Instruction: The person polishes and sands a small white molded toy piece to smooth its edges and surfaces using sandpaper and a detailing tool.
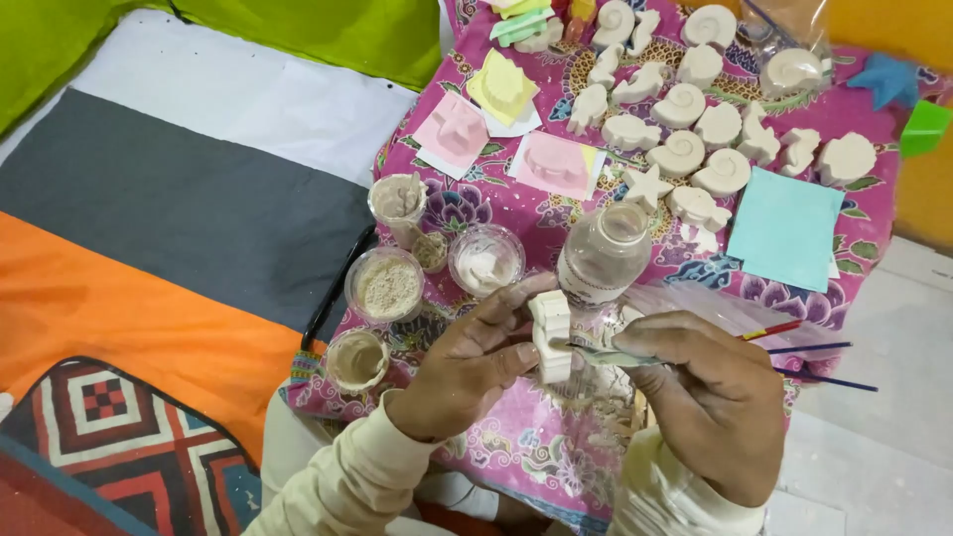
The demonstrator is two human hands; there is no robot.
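The left hand (467,362) grips a white plaster shape (550,337). The right hand (710,387) grips a small tool (596,349) touching it. A bottle (603,256) stands behind.

- Fingers of the left hand (467,362) cover part of the white plaster piece (551,337).
- The tool's (596,352) handle disappears inside the right hand (710,392).
- Top-edge moulds (521,22) are cut off.
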